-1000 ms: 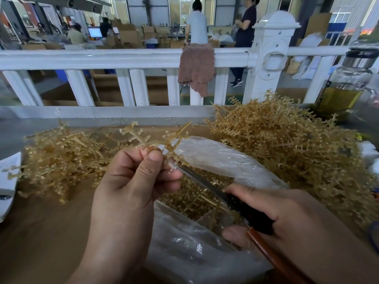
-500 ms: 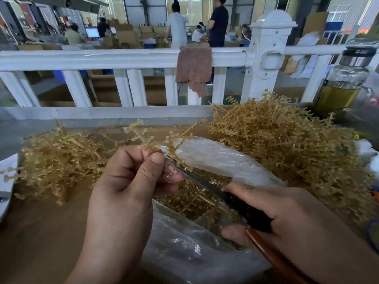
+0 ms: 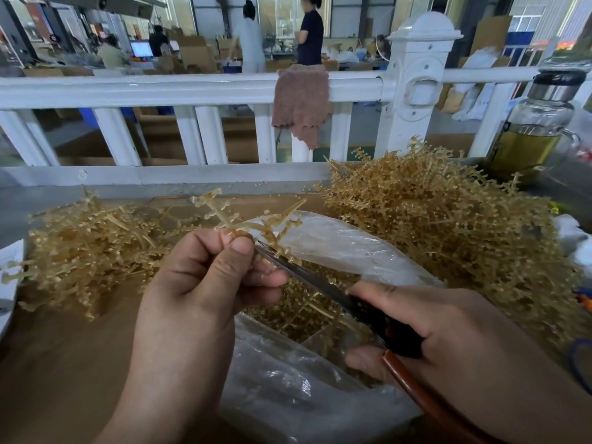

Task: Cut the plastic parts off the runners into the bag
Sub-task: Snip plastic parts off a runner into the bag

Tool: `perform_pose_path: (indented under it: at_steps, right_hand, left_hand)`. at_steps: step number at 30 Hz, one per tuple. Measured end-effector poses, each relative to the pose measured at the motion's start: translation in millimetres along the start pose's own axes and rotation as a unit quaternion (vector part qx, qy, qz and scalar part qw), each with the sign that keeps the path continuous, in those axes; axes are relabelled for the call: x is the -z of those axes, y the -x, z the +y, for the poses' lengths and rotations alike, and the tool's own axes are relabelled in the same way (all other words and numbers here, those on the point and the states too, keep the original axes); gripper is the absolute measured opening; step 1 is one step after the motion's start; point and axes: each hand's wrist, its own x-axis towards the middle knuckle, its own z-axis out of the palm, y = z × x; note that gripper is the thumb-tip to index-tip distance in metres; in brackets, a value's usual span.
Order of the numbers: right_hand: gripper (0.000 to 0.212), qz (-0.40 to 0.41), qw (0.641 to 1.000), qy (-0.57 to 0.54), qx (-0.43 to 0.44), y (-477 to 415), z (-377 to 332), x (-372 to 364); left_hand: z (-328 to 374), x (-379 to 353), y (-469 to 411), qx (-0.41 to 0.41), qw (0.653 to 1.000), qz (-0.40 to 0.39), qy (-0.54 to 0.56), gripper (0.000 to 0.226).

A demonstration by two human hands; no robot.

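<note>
Left hand (image 3: 205, 283) pinches a tan runner (image 3: 253, 224) over the open mouth of the clear bag (image 3: 336, 251). Right hand (image 3: 448, 328) grips scissors (image 3: 323, 283), blade tips at the runner just beside the left thumb. Cut parts (image 3: 304, 315) lie inside the bag; runner piles (image 3: 432, 219) sit on both sides.

A factory floor. Stacked cardboard boxes (image 3: 195, 52) and standing workers (image 3: 309, 33) fill the hall beyond a white railing (image 3: 192, 91). Heaped plastic runners (image 3: 432, 213) cover the table (image 3: 64, 363).
</note>
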Motion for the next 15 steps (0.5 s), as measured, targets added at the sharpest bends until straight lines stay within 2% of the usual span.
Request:
perform_pose_path:
  at_steps: [8, 15]
  right_hand:
    - [0.072, 0.004, 1.000, -0.009, 0.006, -0.1, 2.2, -2.2]
    - [0.056, 0.032, 0.999, -0.007, 0.013, -0.1, 0.2, -2.1]
  left_hand:
    - [2.0, -0.9, -0.1, -0.002, 1.000, 0.004, -0.009, 0.009]
    - [0.9, -2.6, -0.2, 0.001, 1.000, 0.009, -0.011, 0.017]
